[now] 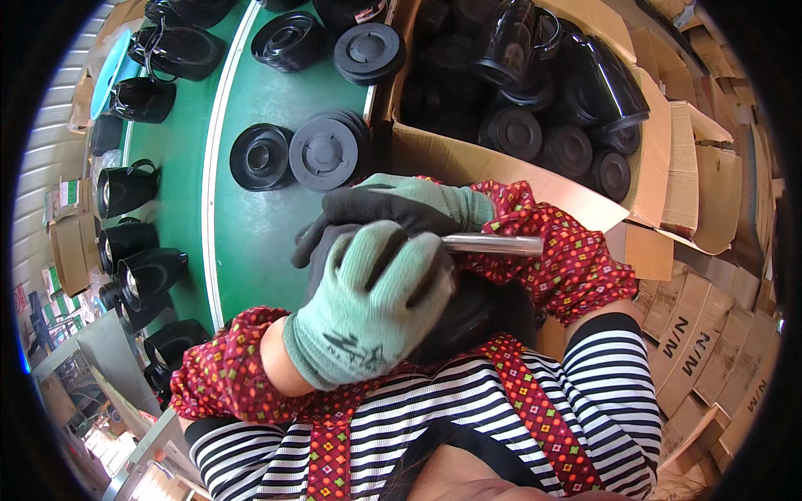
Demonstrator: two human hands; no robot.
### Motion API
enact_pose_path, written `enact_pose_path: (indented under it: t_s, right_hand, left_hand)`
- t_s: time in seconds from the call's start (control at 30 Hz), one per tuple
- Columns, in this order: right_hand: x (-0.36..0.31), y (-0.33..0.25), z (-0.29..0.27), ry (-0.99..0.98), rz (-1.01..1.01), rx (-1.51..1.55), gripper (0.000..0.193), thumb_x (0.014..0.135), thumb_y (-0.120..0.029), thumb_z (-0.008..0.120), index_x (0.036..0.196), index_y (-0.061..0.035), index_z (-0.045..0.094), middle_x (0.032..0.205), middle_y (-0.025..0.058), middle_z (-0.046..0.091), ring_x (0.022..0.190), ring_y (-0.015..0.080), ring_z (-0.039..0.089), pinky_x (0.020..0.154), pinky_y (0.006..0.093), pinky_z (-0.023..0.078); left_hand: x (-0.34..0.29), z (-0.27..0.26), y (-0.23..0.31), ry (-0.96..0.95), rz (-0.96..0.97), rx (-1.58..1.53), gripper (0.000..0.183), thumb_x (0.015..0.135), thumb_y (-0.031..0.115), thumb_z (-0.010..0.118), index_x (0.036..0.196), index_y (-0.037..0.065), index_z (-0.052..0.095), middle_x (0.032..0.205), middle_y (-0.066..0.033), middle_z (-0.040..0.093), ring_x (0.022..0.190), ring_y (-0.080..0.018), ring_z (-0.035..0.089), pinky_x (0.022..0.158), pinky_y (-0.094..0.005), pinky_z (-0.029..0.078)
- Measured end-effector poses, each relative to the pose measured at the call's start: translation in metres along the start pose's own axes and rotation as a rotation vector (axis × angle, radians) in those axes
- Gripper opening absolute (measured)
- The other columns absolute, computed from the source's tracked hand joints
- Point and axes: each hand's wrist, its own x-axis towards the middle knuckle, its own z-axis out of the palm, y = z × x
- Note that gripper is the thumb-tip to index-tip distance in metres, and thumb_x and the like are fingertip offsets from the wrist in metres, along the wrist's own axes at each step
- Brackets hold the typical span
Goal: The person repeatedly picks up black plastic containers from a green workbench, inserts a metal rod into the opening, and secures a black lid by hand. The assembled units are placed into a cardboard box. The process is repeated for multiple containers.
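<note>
My left hand (368,305), in a pale green glove with dark fingertips, is closed with its fingers curled at the inner end of a shiny metal tube (497,244). The tube sticks out to the right. Just beyond it, my right hand (393,204), in a matching glove, is bent over, its dark-coated fingers pointing left. What those fingers hold is hidden behind the left hand. Beneath both hands, close to my body, is a glossy black rounded thing (476,317), mostly covered, so its kind is unclear.
Stacks of black round lids (324,154) and black ring-shaped parts (261,156) stand on the green table (259,250). Black jugs (125,190) line its left side. At right, an open cardboard box (501,167) holds black jugs and lids. Flattened cartons (693,334) lie beyond.
</note>
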Motion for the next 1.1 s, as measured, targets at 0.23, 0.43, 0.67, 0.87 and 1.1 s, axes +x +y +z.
enact_pose_path:
  t_s: [0.23, 0.43, 0.67, 0.87, 1.1]
  right_hand:
    - [-0.018, 0.048, 0.011, -0.006, -0.147, 0.125, 0.035, 0.105, -0.026, 0.06, 0.123, 0.0026, 0.069, 0.114, 0.0169, 0.069, 0.118, 0.0297, 0.065, 0.107, 0.0452, 0.049]
    - [-0.028, 0.071, 0.03, 0.045, -0.276, 0.163, 0.027, 0.102, -0.016, 0.066, 0.118, 0.0046, 0.068, 0.106, 0.0156, 0.066, 0.118, 0.0333, 0.061, 0.109, 0.0498, 0.046]
    - [-0.038, 0.042, 0.035, 0.25, -0.299, -0.305, 0.05, 0.09, -0.005, 0.073, 0.136, 0.0081, 0.057, 0.126, 0.0185, 0.058, 0.124, 0.0421, 0.06, 0.106, 0.053, 0.051]
    - [-0.048, 0.023, 0.038, 0.332, -0.197, -0.712, 0.055, 0.085, -0.008, 0.075, 0.136, 0.0071, 0.06, 0.126, 0.02, 0.062, 0.119, 0.0409, 0.063, 0.102, 0.054, 0.054]
    - [-0.041, -0.03, 0.035, 0.595, 0.264, -0.04, 0.042, 0.105, -0.029, 0.057, 0.132, 0.0008, 0.066, 0.129, 0.0164, 0.066, 0.127, 0.026, 0.061, 0.112, 0.0387, 0.046]
  left_hand:
    - [0.07, 0.024, 0.025, -0.31, 0.053, -0.13, 0.048, 0.084, 0.027, 0.071, 0.124, 0.001, 0.068, 0.114, -0.0174, 0.065, 0.105, -0.034, 0.063, 0.092, -0.0445, 0.053]
    - [0.067, 0.057, 0.034, -0.431, -0.085, -0.383, 0.046, 0.093, 0.041, 0.071, 0.116, 0.002, 0.065, 0.108, -0.0176, 0.066, 0.097, -0.0331, 0.069, 0.083, -0.0434, 0.057]
    - [0.038, 0.038, 0.02, -0.178, 0.093, -0.658, 0.036, 0.083, 0.038, 0.07, 0.106, 0.009, 0.069, 0.095, -0.006, 0.065, 0.084, -0.0257, 0.067, 0.073, -0.0385, 0.054]
    - [0.01, 0.024, 0.006, -0.057, 0.274, -0.787, 0.038, 0.08, 0.04, 0.066, 0.104, 0.011, 0.07, 0.093, -0.0038, 0.064, 0.088, -0.0247, 0.065, 0.08, -0.0424, 0.053]
    - [0.018, 0.004, -0.017, 0.02, 0.089, -0.53, 0.048, 0.079, 0.019, 0.081, 0.123, 0.001, 0.071, 0.105, -0.0129, 0.069, 0.093, -0.033, 0.069, 0.083, -0.0431, 0.057]
